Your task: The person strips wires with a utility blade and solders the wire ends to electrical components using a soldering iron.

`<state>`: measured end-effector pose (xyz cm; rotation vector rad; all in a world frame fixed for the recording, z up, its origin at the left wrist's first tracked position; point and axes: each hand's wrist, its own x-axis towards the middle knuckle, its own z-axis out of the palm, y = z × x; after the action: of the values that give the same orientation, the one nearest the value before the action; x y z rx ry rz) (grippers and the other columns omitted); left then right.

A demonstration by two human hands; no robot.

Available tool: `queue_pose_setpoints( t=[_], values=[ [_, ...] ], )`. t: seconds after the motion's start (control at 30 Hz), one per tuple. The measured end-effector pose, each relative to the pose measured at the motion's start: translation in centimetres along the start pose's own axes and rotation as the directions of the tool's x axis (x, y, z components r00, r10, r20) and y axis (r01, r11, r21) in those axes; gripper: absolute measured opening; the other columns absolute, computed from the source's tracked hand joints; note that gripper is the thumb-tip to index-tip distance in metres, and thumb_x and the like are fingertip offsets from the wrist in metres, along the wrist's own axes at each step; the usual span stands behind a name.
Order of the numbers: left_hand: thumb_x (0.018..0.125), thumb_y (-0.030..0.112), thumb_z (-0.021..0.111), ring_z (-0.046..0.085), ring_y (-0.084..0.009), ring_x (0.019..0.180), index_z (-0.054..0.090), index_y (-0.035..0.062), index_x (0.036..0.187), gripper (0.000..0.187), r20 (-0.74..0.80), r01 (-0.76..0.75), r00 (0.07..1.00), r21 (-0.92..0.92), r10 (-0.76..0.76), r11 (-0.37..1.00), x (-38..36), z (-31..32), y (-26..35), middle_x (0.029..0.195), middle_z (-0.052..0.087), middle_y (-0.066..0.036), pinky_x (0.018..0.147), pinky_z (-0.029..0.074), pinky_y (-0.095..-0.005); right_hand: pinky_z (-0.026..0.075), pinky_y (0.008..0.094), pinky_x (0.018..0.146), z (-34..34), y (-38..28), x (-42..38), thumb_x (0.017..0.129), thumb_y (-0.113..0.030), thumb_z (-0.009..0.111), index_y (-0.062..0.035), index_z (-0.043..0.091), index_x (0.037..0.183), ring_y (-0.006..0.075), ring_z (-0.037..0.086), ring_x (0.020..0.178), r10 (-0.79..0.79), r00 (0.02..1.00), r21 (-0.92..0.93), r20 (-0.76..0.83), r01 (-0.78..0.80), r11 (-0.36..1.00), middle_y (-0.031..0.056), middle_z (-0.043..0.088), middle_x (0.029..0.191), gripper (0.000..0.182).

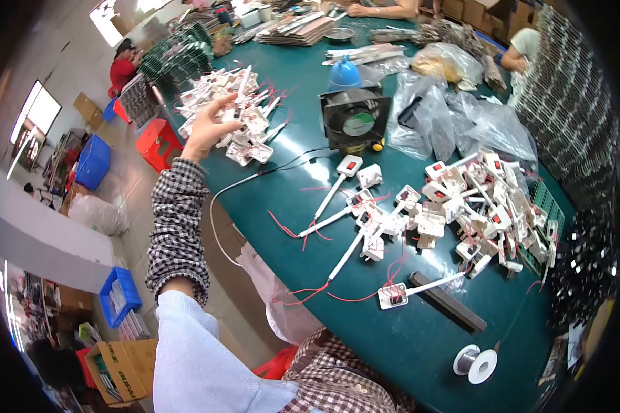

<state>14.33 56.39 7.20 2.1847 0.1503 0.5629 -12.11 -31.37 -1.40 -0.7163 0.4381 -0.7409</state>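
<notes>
On the green table (406,330), a large heap of switch assemblies (489,206) is waiting near the right edge. A smaller pile (234,113) is growing near the left edge, where the left hand (210,131) is reaching, fingers spread, gripping nothing. The right hand is showing nowhere.

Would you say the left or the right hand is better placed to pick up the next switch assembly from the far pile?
Probably the left. The left hand is stretched out over the table edge, its fingers at the far pile of switch assemblies. The right hand is not in view, so its reach cannot be judged.
</notes>
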Motion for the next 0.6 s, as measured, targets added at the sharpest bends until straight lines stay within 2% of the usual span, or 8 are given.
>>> queue_pose_setpoints(
  t=[0.03, 0.07, 0.1, 0.13, 0.23, 0.4, 0.5, 0.6],
  values=[
    [0.071, 0.009, 0.077, 0.054, -0.015, 0.115, 0.054, 0.0049, 0.136, 0.069, 0.013, 0.15, 0.989, -0.006, -0.15, 0.989, -0.2, -0.2, 0.9, 0.131, 0.056, -0.008, 0.087, 0.048, -0.0261, 0.046, 0.0334, 0.066, 2.3, 1.4, -1.9, 0.091, -0.035, 0.06, -0.0071, 0.063, 0.108, 0.0154, 0.055, 0.074, -0.316, 0.928, -0.159, -0.196, 0.288, 0.944, 0.0044, 0.06, 0.085, 0.032],
    [0.073, 0.01, 0.077, 0.057, -0.0163, 0.111, 0.054, 0.0041, 0.135, 0.066, -0.005, 0.066, 0.998, 0.034, -0.065, 0.997, 0.5, -0.6, -1.1, 0.13, 0.057, -0.009, 0.086, 0.049, -0.0281, 0.044, 0.0323, 0.06, -2.2, 0.1, 0.0, 0.093, -0.031, 0.055, -0.0028, 0.061, 0.112, 0.0155, 0.054, 0.074, -0.266, 0.959, -0.314, 0.103, 0.285, 0.906, 0.0064, 0.061, 0.092, 0.034],
    [0.075, 0.01, 0.076, 0.06, -0.0175, 0.108, 0.054, 0.0033, 0.135, 0.064, -0.024, -0.017, 1.0, 0.077, 0.019, 0.997, 1.3, -1.0, -3.0, 0.13, 0.057, -0.009, 0.085, 0.05, -0.0301, 0.045, 0.0305, 0.056, -7.1, -1.8, 1.6, 0.093, -0.03, 0.058, -0.0037, 0.058, 0.118, 0.0166, 0.054, 0.074, -0.129, 0.988, -0.368, 0.091, 0.153, 0.917, 0.0073, 0.062, 0.103, 0.036],
    [0.076, 0.012, 0.076, 0.061, -0.0197, 0.107, 0.055, 0.0012, 0.134, 0.062, -0.034, -0.011, 0.999, 0.258, 0.021, 0.966, 2.7, -1.9, -7.0, 0.13, 0.058, -0.011, 0.087, 0.051, -0.0318, 0.035, 0.0197, 0.058, -13.8, -3.4, 4.9, 0.1, -0.022, 0.055, 0.0006, 0.044, 0.132, 0.0067, 0.04, 0.079, -0.033, 0.956, -0.148, 0.29, 0.079, 0.986, 0.001, 0.041, 0.091, 0.04],
    [0.08, 0.016, 0.076, 0.063, -0.0199, 0.104, 0.055, -0.0039, 0.13, 0.058, -0.034, 0.036, 0.999, 0.253, -0.028, 0.967, 4.7, -2.9, -12.0, 0.124, 0.061, -0.016, 0.085, 0.051, -0.0314, 0.035, 0.0227, 0.06, -12.5, -2.5, 2.9, 0.102, -0.026, 0.051, 0.0031, 0.049, 0.132, 0.0088, 0.04, 0.078, 0.078, 0.942, 0.29, 0.327, -0.178, 0.94, 0.0027, 0.042, 0.09, 0.042],
    [0.08, 0.011, 0.074, 0.064, -0.0196, 0.1, 0.052, -0.0071, 0.13, 0.058, -0.146, 0.105, 0.989, 0.507, -0.035, 0.856, 4.0, -3.8, -9.6, 0.119, 0.064, -0.017, 0.084, 0.052, -0.0321, 0.049, 0.0327, 0.065, -8.7, -1.8, 0.6, 0.105, -0.032, 0.043, 0.0036, 0.046, 0.133, 0.0161, 0.053, 0.094, 0.095, 0.941, 0.329, 0.323, -0.206, 0.922, 0.0103, 0.054, 0.099, 0.045],
    [0.08, 0.014, 0.074, 0.065, -0.0231, 0.096, 0.057, -0.0069, 0.125, 0.053, -0.114, -0.107, 0.982, 0.307, 0.148, 0.946, 1.3, -2.1, -5.9, 0.117, 0.064, -0.019, 0.08, 0.053, -0.0339, 0.033, 0.0184, 0.054, -10.1, -2.3, 1.5, 0.1, -0.024, 0.055, 0.0009, 0.049, 0.129, 0.0068, 0.042, 0.077, 0.035, 0.948, 0.143, 0.318, -0.085, 0.986, 0.0001, 0.046, 0.092, 0.039],
    [0.079, 0.02, 0.073, 0.065, -0.0263, 0.095, 0.066, -0.0018, 0.109, 0.038, -0.17, -0.134, 0.953, 0.509, 0.252, 0.85, -1.7, 0.6, 0.5, 0.104, 0.067, -0.016, 0.084, 0.052, -0.0366, 0.04, 0.0235, 0.056, -7.0, -1.2, 1.5, 0.097, -0.026, 0.057, -0.0028, 0.052, 0.127, 0.0127, 0.048, 0.077, -0.024, 0.968, 0.169, 0.25, -0.019, 0.985, 0.004, 0.052, 0.1, 0.038]
  ],
)
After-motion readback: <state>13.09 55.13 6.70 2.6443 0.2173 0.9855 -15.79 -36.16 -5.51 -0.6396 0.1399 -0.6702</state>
